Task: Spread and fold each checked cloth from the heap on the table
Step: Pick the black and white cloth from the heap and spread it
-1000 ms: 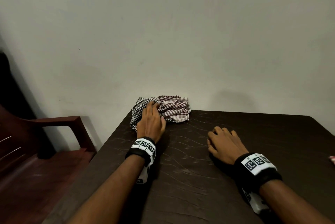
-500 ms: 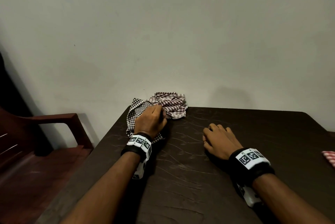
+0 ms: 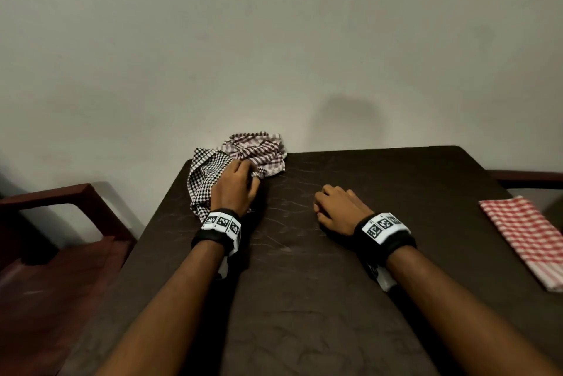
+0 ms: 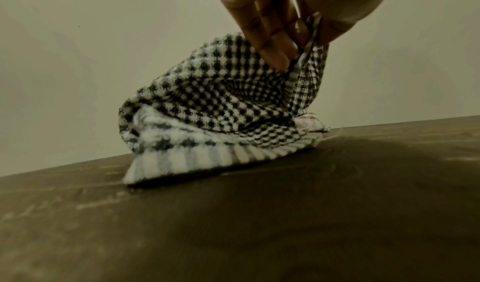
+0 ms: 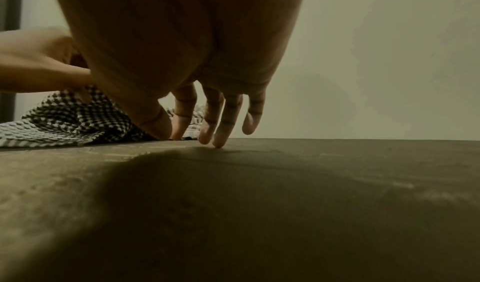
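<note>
A dark brown bench (image 3: pixel 320 299) is set against a plain pale wall (image 3: pixel 274 40). At its far left corner a heap of two crumpled cloths is found: a black-and-white checked cloth (image 3: pixel 205 180) on the left and a maroon-and-white checked cloth (image 3: pixel 256 151) to its right, the two touching.

The left hand (image 3: pixel 236 189) is placed on the near right part of the black-and-white checked cloth. In the left wrist view a gathered edge of that cloth is seen pinched between the thumb and the curled fingers (image 4: pixel 272 46), and the pinched part is raised above the bench while the lower folds (a ribbed striped border among them) lie on the surface. A small piece of the maroon-and-white checked cloth is visible behind it in that view.

The right hand (image 3: pixel 338 211) is rested on the bench to the right of the heap, apart from both cloths. Nothing is held by it; its fingers (image 5: pixel 221 122) are loosely bent downward, with the fingertips touching the bench.

A folded red-and-white checked cloth (image 3: pixel 530 238) lies flat at the right edge of the bench, well apart from the heap. A dark red wooden chair (image 3: pixel 61 223) stands left of the bench. Marker-printed bands are worn on both wrists.
</note>
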